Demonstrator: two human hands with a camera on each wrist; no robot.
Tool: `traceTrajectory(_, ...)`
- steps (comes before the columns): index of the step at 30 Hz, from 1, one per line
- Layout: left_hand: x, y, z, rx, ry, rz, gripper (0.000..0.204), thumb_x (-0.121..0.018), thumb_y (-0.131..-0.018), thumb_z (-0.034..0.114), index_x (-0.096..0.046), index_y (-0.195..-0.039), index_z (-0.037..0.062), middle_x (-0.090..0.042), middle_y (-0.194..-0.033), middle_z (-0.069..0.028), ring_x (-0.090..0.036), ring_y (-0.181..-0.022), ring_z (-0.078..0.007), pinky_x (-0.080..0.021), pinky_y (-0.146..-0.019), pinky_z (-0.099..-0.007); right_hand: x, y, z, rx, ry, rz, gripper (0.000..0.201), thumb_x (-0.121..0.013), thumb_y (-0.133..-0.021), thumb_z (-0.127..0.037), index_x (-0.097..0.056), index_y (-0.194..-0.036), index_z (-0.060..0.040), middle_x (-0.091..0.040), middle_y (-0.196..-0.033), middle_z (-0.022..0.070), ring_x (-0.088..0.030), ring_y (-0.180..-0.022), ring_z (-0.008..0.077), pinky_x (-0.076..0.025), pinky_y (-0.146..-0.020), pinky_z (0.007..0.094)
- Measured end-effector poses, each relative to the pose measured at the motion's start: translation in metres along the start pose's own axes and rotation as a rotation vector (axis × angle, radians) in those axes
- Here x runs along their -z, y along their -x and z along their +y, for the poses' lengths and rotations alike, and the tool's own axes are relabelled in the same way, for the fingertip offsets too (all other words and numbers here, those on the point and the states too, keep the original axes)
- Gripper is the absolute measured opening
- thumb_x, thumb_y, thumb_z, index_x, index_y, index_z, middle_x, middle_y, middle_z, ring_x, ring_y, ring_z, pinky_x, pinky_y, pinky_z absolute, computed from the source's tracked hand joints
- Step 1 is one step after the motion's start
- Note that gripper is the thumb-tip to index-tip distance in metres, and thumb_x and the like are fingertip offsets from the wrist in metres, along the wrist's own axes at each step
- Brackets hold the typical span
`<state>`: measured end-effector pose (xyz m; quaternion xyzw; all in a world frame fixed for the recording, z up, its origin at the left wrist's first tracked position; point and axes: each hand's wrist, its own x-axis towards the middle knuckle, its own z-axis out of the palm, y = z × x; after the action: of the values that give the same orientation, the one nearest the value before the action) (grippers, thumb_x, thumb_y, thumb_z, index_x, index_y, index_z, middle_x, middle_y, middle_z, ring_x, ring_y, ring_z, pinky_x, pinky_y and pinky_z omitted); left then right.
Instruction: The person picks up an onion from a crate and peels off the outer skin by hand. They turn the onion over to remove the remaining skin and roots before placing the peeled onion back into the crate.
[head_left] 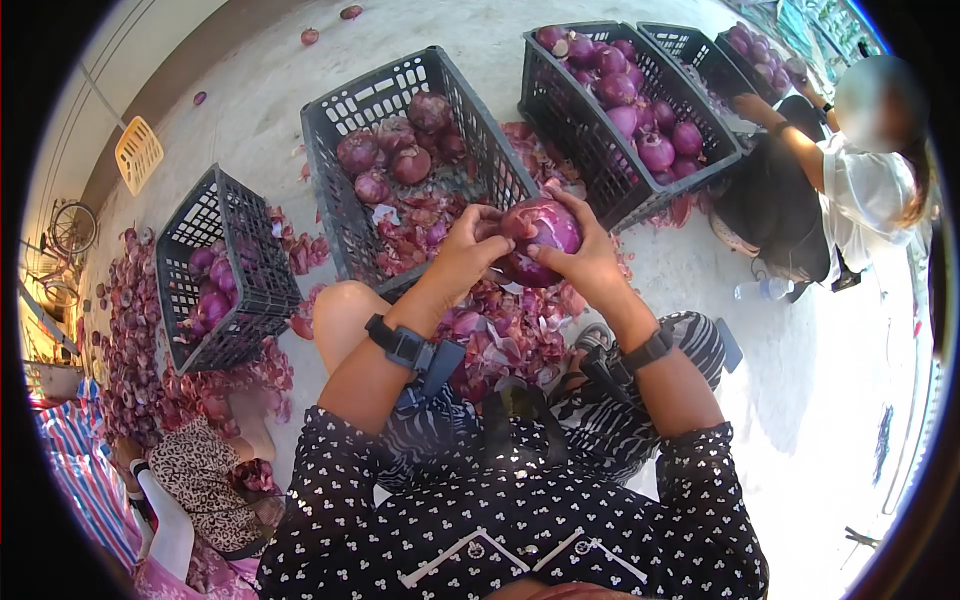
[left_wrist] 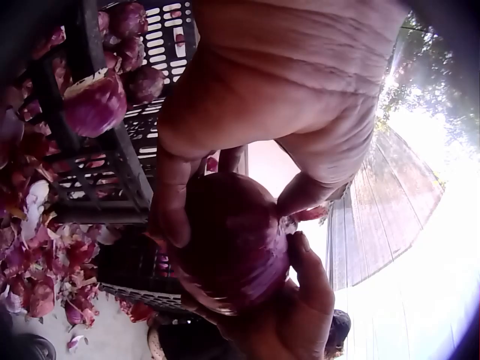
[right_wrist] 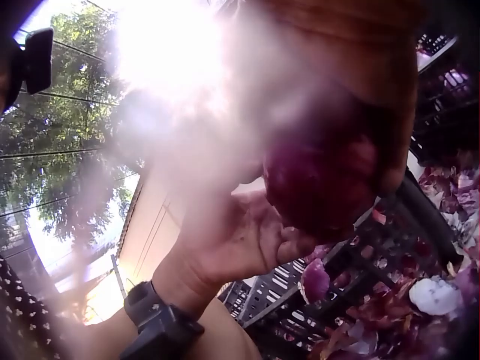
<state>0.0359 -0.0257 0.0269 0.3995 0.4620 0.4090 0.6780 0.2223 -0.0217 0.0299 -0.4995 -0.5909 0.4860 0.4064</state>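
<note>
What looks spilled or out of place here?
Loose skins lie strewn on the floor below the held onion, outside the crates, which looks like spillage. A few apparent strays also lie farther back, apart from any crate.

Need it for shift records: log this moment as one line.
left hand: holds onion | right hand: holds same onion | skins: heaped below hands | crate ahead: more onions inside

Relative to bicycle (head_left: 73, 228): yellow slotted panel (head_left: 138, 155) is up and right; striped sheet (head_left: 78, 450) is below; clear bottle (head_left: 765, 289) and person in white top (head_left: 862, 190) are far right
</note>
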Motion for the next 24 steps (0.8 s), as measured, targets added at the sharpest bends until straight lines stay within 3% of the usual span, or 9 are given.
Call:
traceTrajectory(1, 0.0, 0.0, 0.0, 0.013, 0.0, 0.005, 0.039, -0.045, -0.084, 0.0, -0.037, -0.121, 0.0027, -0.057, -0.118, -0.0135, -0.062, -0.098, -0.0239, -0.058, -0.071, -0.0402, 0.0, 0.0, 0.0, 0.0, 0.0, -0.001, 0.079, -0.079, -0.065, -0.02, -0.04, -0.131, 0.0001, -0.051, -0.121, 0.0174, -0.053, -0.109, 0.0241, -0.044, -0.094, 0.0335)
traceTrajectory(7, 0.004, -0.001, -0.001, 0.009, 0.027, -0.011, 0.041, -0.042, -0.082, -0.002, -0.036, -0.122, 0.0021, -0.054, -0.119, -0.0146, -0.061, -0.098, -0.025, -0.058, -0.071, -0.0416, 0.001, 0.001, -0.011, -0.039, -0.048, -0.035, 0.074, -0.076, -0.066, -0.013, -0.042, -0.131, -0.0019, -0.05, -0.125, 0.0148, -0.051, -0.113, 0.0223, -0.041, -0.098, 0.0334)
traceTrajectory(10, 0.005, -0.002, -0.003, 0.029, -0.029, 0.007, 0.042, -0.04, -0.081, -0.004, -0.037, -0.122, 0.0015, -0.054, -0.117, -0.0141, -0.062, -0.096, -0.0243, -0.058, -0.072, -0.0405, 0.002, -0.001, -0.006, 0.021, 0.026, -0.028, 0.078, -0.079, -0.066, -0.018, -0.039, -0.131, 0.0002, -0.051, -0.12, 0.0181, -0.055, -0.107, 0.0242, -0.047, -0.09, 0.0335)
traceTrajectory(12, 0.007, -0.003, -0.003, 0.032, 0.009, -0.016, 0.042, -0.043, -0.082, -0.002, -0.038, -0.123, 0.0014, -0.053, -0.116, -0.0138, -0.061, -0.095, -0.0237, -0.057, -0.072, -0.0393, 0.004, -0.003, -0.008, -0.153, -0.272, -0.032, 0.078, -0.078, -0.069, -0.018, -0.037, -0.133, 0.0007, -0.051, -0.12, 0.0186, -0.055, -0.106, 0.0248, -0.047, -0.091, 0.0347)
traceTrajectory(17, -0.001, -0.006, -0.011, -0.032, -0.083, 0.0, 0.043, -0.053, -0.085, 0.004, -0.039, -0.125, 0.0013, -0.049, -0.118, -0.0142, -0.06, -0.096, -0.022, -0.057, -0.071, -0.0348, 0.0, -0.008, 0.004, -0.299, -0.367, 0.073, 0.079, -0.076, -0.073, -0.02, -0.033, -0.135, 0.0008, -0.051, -0.12, 0.0193, -0.056, -0.104, 0.0258, -0.051, -0.084, 0.0355)
traceTrajectory(19, -0.003, -0.008, -0.017, -0.107, -0.147, 0.037, 0.046, -0.063, -0.08, 0.008, -0.042, -0.12, -0.002, -0.055, -0.11, -0.0167, -0.062, -0.091, -0.02, -0.057, -0.063, -0.0308, -0.001, -0.009, 0.005, -0.376, -0.395, 0.097, 0.079, -0.076, -0.073, -0.021, -0.032, -0.135, 0.0007, -0.051, -0.12, 0.0194, -0.057, -0.103, 0.0261, -0.054, -0.08, 0.0354)
traceTrajectory(24, 0.005, -0.016, -0.025, -0.072, -0.236, 0.022, 0.045, -0.059, -0.081, 0.004, -0.04, -0.121, 0.0021, -0.048, -0.117, -0.0154, -0.059, -0.096, -0.0213, -0.056, -0.065, -0.0307, -0.005, -0.009, 0.012, -0.412, -0.317, 0.058, 0.082, -0.075, -0.075, -0.026, -0.028, -0.138, -0.0022, -0.05, -0.12, 0.0198, -0.061, -0.095, 0.0276, -0.057, -0.065, 0.0365)
